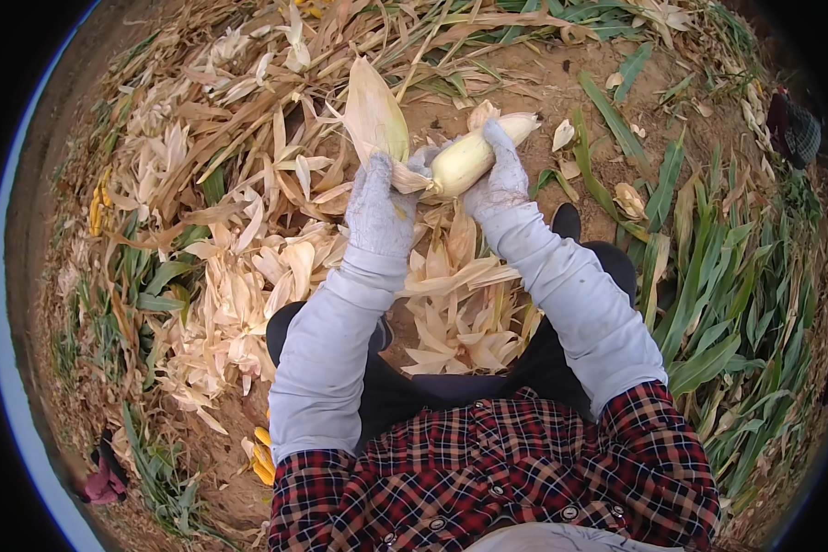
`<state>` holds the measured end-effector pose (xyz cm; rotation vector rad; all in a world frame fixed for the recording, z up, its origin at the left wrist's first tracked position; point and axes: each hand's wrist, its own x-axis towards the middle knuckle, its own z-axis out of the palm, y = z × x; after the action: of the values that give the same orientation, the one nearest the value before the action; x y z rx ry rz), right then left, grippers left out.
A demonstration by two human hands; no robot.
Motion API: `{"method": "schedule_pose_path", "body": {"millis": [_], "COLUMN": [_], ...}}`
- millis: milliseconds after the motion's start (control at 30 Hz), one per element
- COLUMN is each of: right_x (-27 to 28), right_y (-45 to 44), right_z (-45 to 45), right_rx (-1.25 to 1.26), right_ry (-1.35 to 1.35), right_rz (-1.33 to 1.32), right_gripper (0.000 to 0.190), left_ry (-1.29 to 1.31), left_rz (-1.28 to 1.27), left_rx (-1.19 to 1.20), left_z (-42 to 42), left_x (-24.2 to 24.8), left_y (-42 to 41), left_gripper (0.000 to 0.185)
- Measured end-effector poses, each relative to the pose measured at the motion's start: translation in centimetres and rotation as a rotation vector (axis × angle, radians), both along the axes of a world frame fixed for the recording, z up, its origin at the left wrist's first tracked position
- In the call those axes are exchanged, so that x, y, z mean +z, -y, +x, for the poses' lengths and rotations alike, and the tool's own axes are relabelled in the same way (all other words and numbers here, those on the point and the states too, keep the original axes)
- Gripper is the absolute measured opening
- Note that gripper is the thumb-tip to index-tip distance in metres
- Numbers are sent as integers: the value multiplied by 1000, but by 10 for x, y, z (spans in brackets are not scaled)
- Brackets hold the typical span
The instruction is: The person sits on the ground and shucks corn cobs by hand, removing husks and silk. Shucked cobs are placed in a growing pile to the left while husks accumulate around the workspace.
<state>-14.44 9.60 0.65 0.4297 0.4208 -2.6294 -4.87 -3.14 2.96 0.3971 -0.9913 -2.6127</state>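
Both hands wear pale grey work gloves, held out in front of my body. My right hand [500, 172] grips an ear of corn [464, 162] with its thumb over the top. Smooth, pale inner husk wraps the ear, which tilts with its thicker butt end towards my left hand. My left hand [383, 203] pinches a loose dry corn husk [376, 110]. This husk stands up above the glove, and its lower end reaches the butt of the ear. The fingers of both hands are partly hidden behind the ear and husk.
Stripped husks [462, 331] lie between my feet and in a heap [241, 297] to the left. Green corn stalks and leaves [724, 297] spread on the right. Husked yellow ears [263, 455] lie near my left elbow, others [99, 203] farther left. Other people show at the picture's rim.
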Motion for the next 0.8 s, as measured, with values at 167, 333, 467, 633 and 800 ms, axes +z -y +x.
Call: {"method": "schedule_pose_path", "body": {"millis": [167,333,467,633,800], "right_x": [2,2,17,23,16], "right_y": [0,-3,-13,-16,-17], "right_z": [13,10,7,11,20], "right_rx": [110,177,224,260,452], "right_ry": [-136,-182,-128,-296,-410], "right_rz": [147,98,10,129,207], "right_gripper": [55,57,48,52,60], "left_ry": [115,121,27,333,650], "left_rz": [46,194,91,-634,-1716], "left_rx": [-17,-192,-245,269,-173], "left_z": [-4,0,4,-13,-13], "left_x": [-1,1,1,-31,-27], "left_y": [-2,7,26,61,60], "left_gripper": [33,34,31,40,70]}}
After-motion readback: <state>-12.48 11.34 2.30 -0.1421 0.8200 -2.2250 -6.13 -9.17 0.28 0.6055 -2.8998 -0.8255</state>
